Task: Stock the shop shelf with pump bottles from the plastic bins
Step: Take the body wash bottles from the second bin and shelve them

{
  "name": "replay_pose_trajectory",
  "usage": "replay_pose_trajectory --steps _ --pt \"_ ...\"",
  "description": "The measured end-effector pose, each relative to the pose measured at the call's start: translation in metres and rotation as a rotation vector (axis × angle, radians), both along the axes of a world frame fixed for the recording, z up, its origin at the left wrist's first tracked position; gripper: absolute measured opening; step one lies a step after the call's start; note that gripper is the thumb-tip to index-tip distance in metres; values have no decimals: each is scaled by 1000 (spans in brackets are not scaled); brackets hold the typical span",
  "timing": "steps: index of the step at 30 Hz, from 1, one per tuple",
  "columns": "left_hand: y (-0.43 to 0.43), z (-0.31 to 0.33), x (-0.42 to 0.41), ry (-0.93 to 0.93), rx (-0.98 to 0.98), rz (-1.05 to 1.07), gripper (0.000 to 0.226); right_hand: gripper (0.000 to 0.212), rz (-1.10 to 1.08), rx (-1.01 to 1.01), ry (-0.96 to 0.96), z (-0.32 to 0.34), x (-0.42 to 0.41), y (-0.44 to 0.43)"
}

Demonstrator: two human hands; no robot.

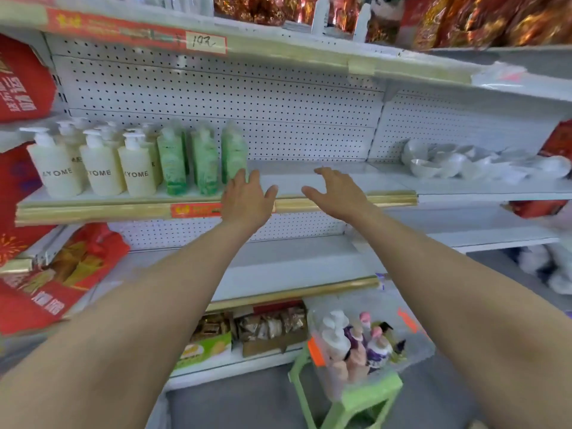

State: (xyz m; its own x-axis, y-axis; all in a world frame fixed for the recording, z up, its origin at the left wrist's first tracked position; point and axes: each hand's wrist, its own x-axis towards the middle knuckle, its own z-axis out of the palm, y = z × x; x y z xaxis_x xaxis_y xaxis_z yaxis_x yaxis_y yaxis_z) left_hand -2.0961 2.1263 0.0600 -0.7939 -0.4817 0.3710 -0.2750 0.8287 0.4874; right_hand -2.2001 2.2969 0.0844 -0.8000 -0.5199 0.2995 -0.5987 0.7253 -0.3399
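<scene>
Head | left hand (247, 199), right hand (337, 193) spread, empty | green pump bottles (204, 162) just beside left hand

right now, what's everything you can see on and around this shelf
cream bottles: three in front, more behind, cream, left end of middle shelf
green bottles: three in front, green, right of the cream ones
shelf: one, white with gold edge, centre
bowls: several, white, next bay on the right
bin: one, clear with orange latches, on the stool
bin bottles: several, white, pink and purple, inside the bin
stool: one, green, floor at lower right
red bags: several, red, far left
boxes: two, green and brown, bottom shelf
left hand: open, empty, at the shelf edge
right hand: open, empty, beside it
</scene>
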Motion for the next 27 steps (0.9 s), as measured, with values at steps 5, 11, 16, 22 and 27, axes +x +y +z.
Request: replay_pose_trajectory --steps 5,11,16,22,27 --pt "42 -21 3 -48 51 -30 62 67 -36 -7 -42 -20 0 49" --pt "89 -56 -28 -90 95 -52 62 67 -44 -27 -132 -63 -37 95" --pt "135 -110 -76 -149 230 -62 64 72 -64 32 -286 -116 -87 137" --pt "187 -197 -115 -241 454 -61 68 71 43 61 -507 -197 -141 181" --pt "204 -267 -111 -351 565 -18 59 66 71 146 -670 -266 -169 190"
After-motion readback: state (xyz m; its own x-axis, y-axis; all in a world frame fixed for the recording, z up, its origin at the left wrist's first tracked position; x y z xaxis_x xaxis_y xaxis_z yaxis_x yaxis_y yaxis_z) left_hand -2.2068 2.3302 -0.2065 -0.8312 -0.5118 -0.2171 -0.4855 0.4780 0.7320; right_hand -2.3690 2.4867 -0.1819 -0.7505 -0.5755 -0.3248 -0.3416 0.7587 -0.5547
